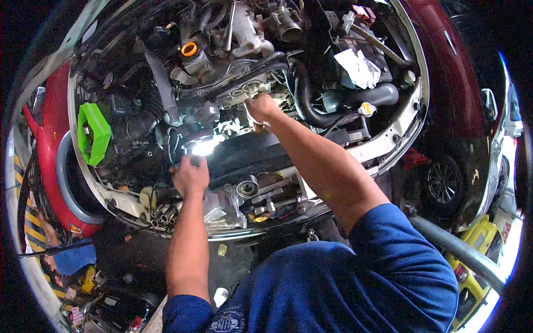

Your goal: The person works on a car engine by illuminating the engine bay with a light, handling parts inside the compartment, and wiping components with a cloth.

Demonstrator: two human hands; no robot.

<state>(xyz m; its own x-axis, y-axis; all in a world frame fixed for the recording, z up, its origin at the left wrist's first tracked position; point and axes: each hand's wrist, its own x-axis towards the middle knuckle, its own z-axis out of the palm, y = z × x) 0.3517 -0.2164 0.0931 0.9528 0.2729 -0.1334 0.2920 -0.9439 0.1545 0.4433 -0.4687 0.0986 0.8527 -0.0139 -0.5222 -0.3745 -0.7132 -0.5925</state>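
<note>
My left hand [191, 175] is closed at the front of an open engine bay, its fingers on a small lit lamp [202, 147]. The glare hides the lamp's exact shape. Deeper in and to the right, my right hand [262, 110] is curled among the metal engine parts [237, 125] that the beam lights up. Whatever its fingers grip is hidden. Just right of that hand runs a thick black hose [304, 95].
A bright green funnel-like piece [94, 135] sits at the bay's left. An orange ring [189, 49] tops a filler neck. White paper [357, 69] lies by the battery. Sockets [164, 214], a plastic bag [226, 208] and a round pulley [247, 186] rest along the front.
</note>
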